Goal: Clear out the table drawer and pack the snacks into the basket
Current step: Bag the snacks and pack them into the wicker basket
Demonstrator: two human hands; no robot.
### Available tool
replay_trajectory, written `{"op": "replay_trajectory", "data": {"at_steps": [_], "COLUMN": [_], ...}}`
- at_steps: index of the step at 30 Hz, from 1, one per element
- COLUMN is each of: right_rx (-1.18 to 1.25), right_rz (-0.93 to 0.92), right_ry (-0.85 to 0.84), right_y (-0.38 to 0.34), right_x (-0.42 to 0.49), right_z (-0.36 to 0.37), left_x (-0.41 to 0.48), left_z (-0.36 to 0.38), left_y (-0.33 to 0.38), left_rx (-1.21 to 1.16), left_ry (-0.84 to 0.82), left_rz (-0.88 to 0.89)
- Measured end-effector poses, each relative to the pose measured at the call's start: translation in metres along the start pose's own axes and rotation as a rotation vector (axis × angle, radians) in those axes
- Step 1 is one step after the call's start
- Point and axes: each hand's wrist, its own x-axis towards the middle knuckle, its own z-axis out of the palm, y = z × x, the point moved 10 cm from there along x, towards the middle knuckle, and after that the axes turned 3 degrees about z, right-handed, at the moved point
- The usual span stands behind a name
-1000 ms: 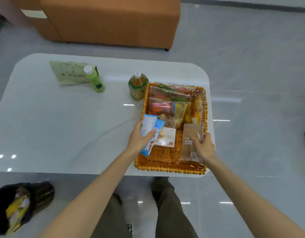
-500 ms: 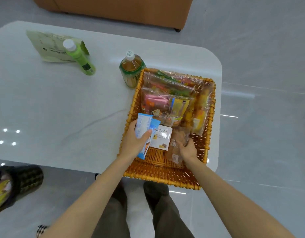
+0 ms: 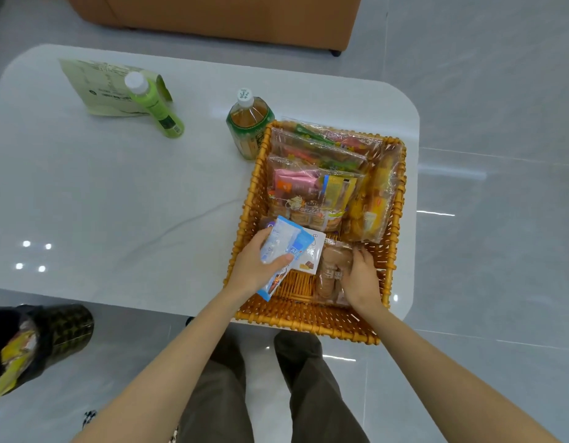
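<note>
Up close, two glossy blue snack packets [image 3: 283,247], stacked and slightly fanned, sit over the near-left corner of the woven basket [image 3: 308,321] on the white tabletop [image 3: 117,203]. The left hand [image 3: 254,270] grips them, thumb across the front. The right hand [image 3: 361,279] curls its fingers over a clear biscuit pack [image 3: 331,270] lying at the basket's near end. Both packs run lengthwise away from the person, the blue ones tilted slightly right.
</note>
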Motion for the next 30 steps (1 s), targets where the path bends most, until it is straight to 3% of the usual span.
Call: {"op": "replay_trajectory", "data": {"at_steps": [3,6,9,11,17,20,23,30], "right_rx": [0.174,0.445,0.439,0.359,0.198,0.178,0.130,0.045], "right_rz": [0.041,0.114,0.138,0.160,0.198,0.259,0.308,0.254], "right_ry": [-0.084,-0.323,-0.557,-0.603,-0.524,-0.458,-0.395,-0.292], "right_y": [-0.004,-0.012,-0.019,-0.014,0.007,0.017,0.031,0.034], "right_x": [-0.013,-0.029,-0.043,-0.046,-0.037,-0.025,-0.014,-0.021], "right_z": [-0.005,0.003,0.021,0.031,0.059,0.068,0.072,0.060], "left_x": [-0.001,-0.005,-0.007,-0.007,-0.002,0.005,0.006,0.010], "left_z": [0.009,0.029,0.046,0.054,0.074,0.061,0.044,0.060], "left_y": [0.005,0.006,-0.005,-0.014,-0.028,-0.033,-0.039,-0.056], "left_rx": [0.219,0.446,0.633,0.734,0.827,0.672,0.680,0.832], "left_ry": [-0.142,-0.337,-0.481,-0.517,-0.550,-0.406,-0.286,-0.370], "left_rz": [0.088,0.168,0.195,0.190,0.221,0.192,0.204,0.207]}}
